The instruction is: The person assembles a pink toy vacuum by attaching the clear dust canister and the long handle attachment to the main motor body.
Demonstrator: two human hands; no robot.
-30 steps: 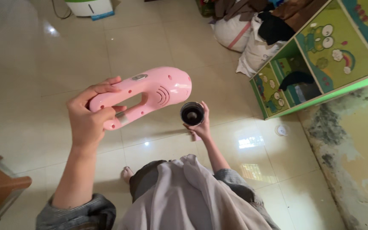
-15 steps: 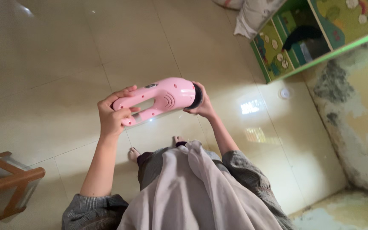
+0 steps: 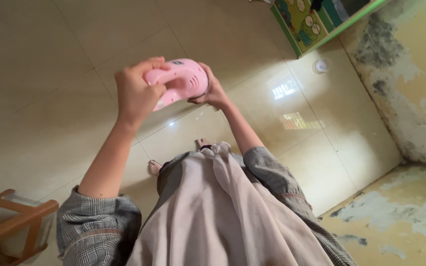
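Observation:
A pink hand-held appliance [image 3: 181, 81] with vent slots in its side is held up in front of me over the tiled floor. My left hand [image 3: 136, 91] is wrapped around its handle end. My right hand [image 3: 213, 91] presses against its front end, fingers cupped over it. The dark round part seen earlier is hidden behind that hand and the pink body. Below are my checked sleeves, a pale garment and my bare feet [image 3: 203, 144].
A wooden stool [image 3: 6, 226] stands at the lower left. A green cartoon-printed cabinet [image 3: 311, 22] is at the upper right beside a stained wall [image 3: 410, 74]. A small white round object [image 3: 321, 65] lies on the tiles near it.
My right hand brought the dark round part up to the front of the pink appliance, and both hands now meet on it. The view tilted toward the wall corner.

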